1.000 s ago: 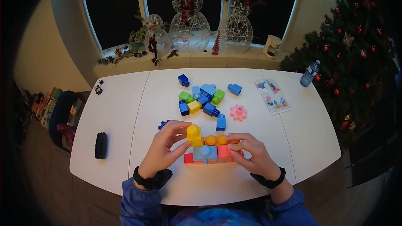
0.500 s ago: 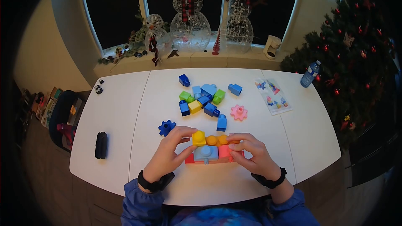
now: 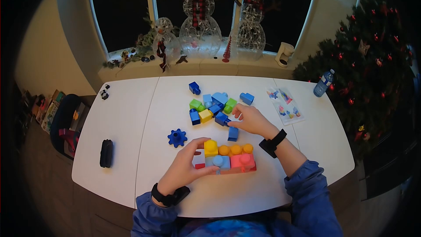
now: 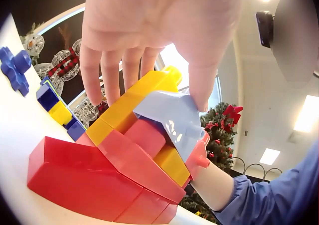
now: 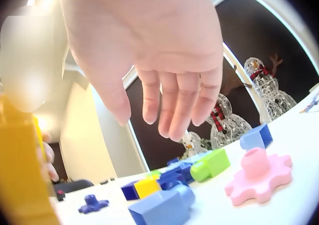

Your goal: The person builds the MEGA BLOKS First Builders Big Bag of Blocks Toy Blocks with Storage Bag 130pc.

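Now, left hand (image 3: 183, 166): thumb and fingers gripping the block build (image 3: 242, 161) at its yellow and light-blue end.
Block build: on the white table (image 3: 116, 118), toward the near edge.
Right hand (image 3: 253, 121): empty, fingers loosely bent, hovering by the loose blocks (image 3: 205, 116), pink gear (image 5: 259, 179) close.
Build step: apparently choosing another piece.
Next pick: calls for a clean pinch, build held steady.

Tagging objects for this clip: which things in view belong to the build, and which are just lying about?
Belong, by the look of it:
block assembly, gripped by the left hand
loose blocks, near the right hand
blue gear, pink gear
picture sheet (likely)

Probably just about:
water bottle
black case
wire snowmen, Christmas tree
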`<state>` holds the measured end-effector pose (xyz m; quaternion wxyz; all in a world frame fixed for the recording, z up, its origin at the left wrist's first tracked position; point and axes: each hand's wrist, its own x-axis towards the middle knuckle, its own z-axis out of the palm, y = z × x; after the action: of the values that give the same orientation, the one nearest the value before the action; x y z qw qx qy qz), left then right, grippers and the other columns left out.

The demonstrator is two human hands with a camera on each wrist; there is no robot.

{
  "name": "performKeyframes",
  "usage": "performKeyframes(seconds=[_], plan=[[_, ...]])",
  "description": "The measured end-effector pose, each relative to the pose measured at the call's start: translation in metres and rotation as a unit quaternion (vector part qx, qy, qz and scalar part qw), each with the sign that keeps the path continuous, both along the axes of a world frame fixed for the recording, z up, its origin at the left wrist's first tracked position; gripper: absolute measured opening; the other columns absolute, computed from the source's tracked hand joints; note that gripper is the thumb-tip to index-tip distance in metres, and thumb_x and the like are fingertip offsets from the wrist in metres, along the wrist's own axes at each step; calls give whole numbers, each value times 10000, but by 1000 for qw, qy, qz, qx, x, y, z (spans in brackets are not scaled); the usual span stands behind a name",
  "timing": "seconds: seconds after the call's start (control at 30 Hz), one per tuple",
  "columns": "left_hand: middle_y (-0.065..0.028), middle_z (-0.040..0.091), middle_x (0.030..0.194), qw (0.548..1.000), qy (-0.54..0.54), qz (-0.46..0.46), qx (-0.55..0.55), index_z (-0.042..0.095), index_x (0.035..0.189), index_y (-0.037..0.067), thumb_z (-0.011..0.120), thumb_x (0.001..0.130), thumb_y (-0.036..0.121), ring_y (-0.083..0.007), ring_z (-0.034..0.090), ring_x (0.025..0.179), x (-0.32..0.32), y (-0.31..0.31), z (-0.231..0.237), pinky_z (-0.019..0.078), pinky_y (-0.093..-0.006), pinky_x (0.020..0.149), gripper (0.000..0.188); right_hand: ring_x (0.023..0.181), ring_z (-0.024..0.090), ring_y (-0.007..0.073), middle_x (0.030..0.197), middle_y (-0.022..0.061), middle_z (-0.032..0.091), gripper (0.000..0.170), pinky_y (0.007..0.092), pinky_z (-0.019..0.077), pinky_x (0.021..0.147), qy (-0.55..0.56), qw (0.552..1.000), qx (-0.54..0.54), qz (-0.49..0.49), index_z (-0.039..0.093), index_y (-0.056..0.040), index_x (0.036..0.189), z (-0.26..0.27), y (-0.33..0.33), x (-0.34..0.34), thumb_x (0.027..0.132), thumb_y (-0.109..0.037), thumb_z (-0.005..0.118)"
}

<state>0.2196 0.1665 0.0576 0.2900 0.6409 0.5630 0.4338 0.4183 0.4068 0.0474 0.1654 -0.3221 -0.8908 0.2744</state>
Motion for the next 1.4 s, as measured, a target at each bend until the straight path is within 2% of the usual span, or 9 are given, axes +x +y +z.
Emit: performKeyframes(seconds=[0.3,0.43,0.57,0.7,1.03,1.13,1.23,1.33,1.4], plan=[[-137,617,1345,1000,-12,-17,-18,508,1447,36,930,782,270,-255,619,1191,-4,3,-8,559,-346,930,822,908,715,339,937,164,733,348,411,568,805,5,1000,7,15,654,-22,1062,-27,11,-21,789,-180,802],[-130,615,1346,999,-26,-24,-33,508,1451,36,928,785,274,-248,617,1185,-5,4,-6,561,-337,915,822,850,715,295,917,138,729,258,394,573,787,125,991,40,29,672,-24,1014,1,-1,-13,790,-111,767],[-121,607,1357,999,-24,-20,-34,512,1453,44,928,785,273,-241,614,1186,-4,3,-4,563,-333,907,819,856,713,242,949,116,704,138,360,573,775,126,991,21,27,672,-22,950,62,-33,4,819,-33,714],[-112,595,1380,999,-18,-17,-38,521,1449,57,928,786,266,-236,604,1204,-4,3,-6,565,-330,901,806,890,701,317,947,140,684,101,382,573,779,151,978,124,77,662,-19,953,60,-50,8,857,-31,689],[-114,598,1382,998,-30,-24,-40,522,1450,61,925,786,261,-240,604,1208,-6,4,-7,570,-337,920,802,936,698,359,1009,182,715,230,428,565,839,-8,1000,3,1,685,-30,1026,21,-28,42,910,-225,723],[-120,601,1378,998,-28,-21,-42,520,1449,56,924,787,262,-244,607,1208,-5,3,-7,572,-340,922,803,920,710,359,1007,184,729,346,416,573,837,-159,984,86,-10,669,-16,1081,21,-29,54,886,-277,785],[-124,600,1380,999,-24,-21,-34,518,1450,54,924,787,263,-249,611,1208,-5,3,-10,572,-341,923,805,943,706,403,1037,222,727,400,475,568,842,-187,978,89,-5,659,-34,1108,-1,-29,59,866,-326,787],[-129,598,1383,999,-23,-18,-41,516,1453,53,925,786,264,-252,615,1205,-5,3,-9,570,-340,929,810,898,730,356,1014,191,731,438,429,583,819,-128,986,110,-4,622,-32,1187,0,-31,58,867,-272,801],[-133,598,1381,999,-28,-17,-43,514,1454,52,926,785,264,-253,616,1202,-5,3,-8,568,-340,931,814,911,746,295,1030,154,725,434,383,592,832,31,999,-13,-17,603,-26,1211,28,-46,47,861,-181,808]])
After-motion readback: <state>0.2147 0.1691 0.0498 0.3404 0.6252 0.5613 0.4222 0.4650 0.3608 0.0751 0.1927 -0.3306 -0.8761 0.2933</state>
